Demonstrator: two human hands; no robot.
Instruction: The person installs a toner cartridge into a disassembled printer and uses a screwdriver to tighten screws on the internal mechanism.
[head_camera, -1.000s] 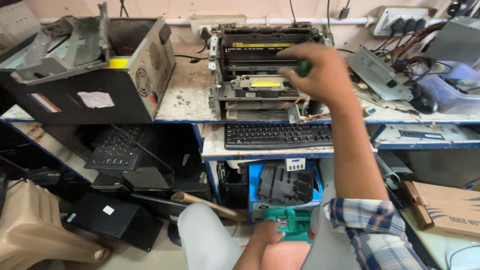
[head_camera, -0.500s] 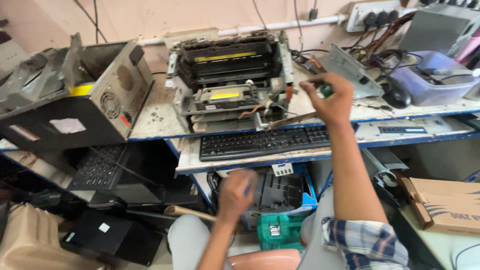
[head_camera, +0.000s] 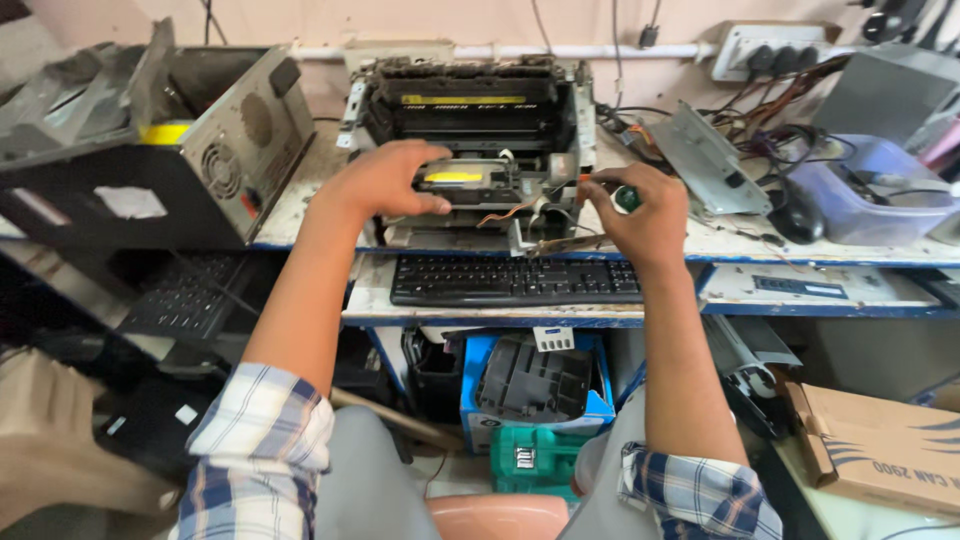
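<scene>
At the middle of the bench (head_camera: 300, 215) stands a stripped printer (head_camera: 470, 130), covers off, its inner frame and loose wires laid bare toward the person. The left hand (head_camera: 385, 180) lies palm-down on the printer's front unit, fingers spread over it beside a yellow label (head_camera: 452, 177), apparently to steady the body against the push of the tool. The right hand (head_camera: 640, 210) is closed around a green-handled screwdriver (head_camera: 627, 197), held at the printer's right front corner, where the wires come out (the tip is hidden by the fingers, so what it bears on cannot be told).

Just below, on a pull-out shelf, a black keyboard (head_camera: 515, 280) sits under both wrists. To the left, an opened computer case (head_camera: 150, 150) lies on its side; to the right, a metal plate (head_camera: 705, 160), a mouse (head_camera: 795, 220) and a clear tub (head_camera: 880, 185) crowd a tangle of cables. Under the bench, a blue crate (head_camera: 590, 405) holds a grey plastic part, and a cardboard box (head_camera: 880, 450) stands at the far right.
</scene>
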